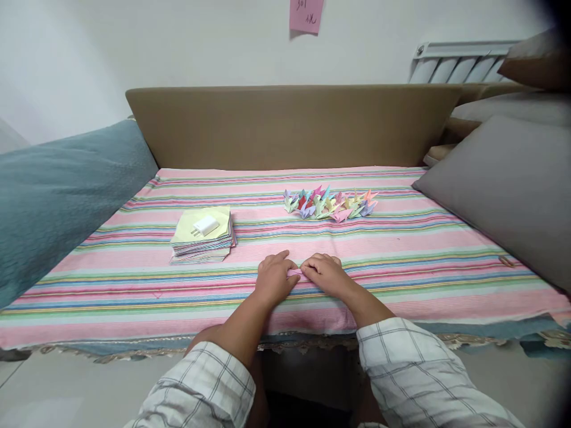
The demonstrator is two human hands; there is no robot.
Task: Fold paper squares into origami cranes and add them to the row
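A small piece of pink folded paper [294, 272] lies between my two hands, low over the striped cloth. My left hand [275, 276] pinches its left end between thumb and forefinger. On the other side my right hand [325, 273] has its fingertips closed on the paper's right end. Much of the paper is hidden under the fingers, so its exact folded shape cannot be made out. Beyond the hands sits a cluster of folded paper cranes [330, 205] in many colours. To the left is a stack of square paper sheets [203, 245] with a white plug adapter [206, 225] on top.
The striped cloth [134, 267] covers the sofa seat, with the brown backrest [289, 128] behind. A blue-grey armrest [66, 184] bounds the left, grey cushions [504, 190] the right. A small brown object [506, 261] lies near the right cushion. A pink note [306, 15] hangs on the wall.
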